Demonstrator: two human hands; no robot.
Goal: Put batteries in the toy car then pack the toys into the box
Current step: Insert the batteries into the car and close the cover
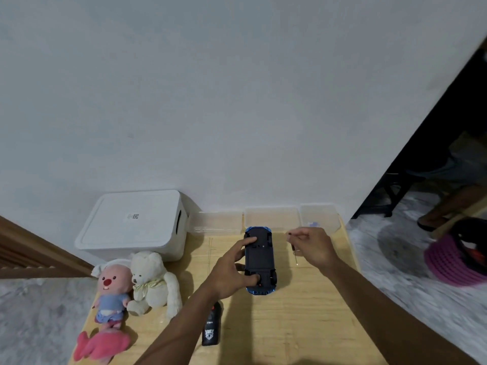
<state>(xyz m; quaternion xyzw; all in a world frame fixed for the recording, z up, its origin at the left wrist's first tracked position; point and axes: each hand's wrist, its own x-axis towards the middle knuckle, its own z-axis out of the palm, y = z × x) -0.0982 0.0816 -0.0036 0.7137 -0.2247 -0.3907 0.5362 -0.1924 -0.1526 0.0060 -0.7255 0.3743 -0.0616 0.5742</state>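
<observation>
A pale wooden table (303,325) against a white wall, with a blue toy car (259,255) lying wheels-up near the middle.

The car's black underside faces the camera; its battery hatch is too blurred to make out. The left hand (232,272) grips the car from the side, index finger on the far end, thumb on the near end. The right hand (313,246), just beside the car, pinches a thin screwdriver (293,247) with its tip pointing down. Three clear tubs (271,217) line the wall behind; the rightmost holds something small and bluish, too unclear to identify. The white box (131,225) at the back left has its lid on. In front of it sit a white bear (150,280) and a pink plush (110,293). A black remote (210,327) lies partly hidden by the left forearm.
</observation>
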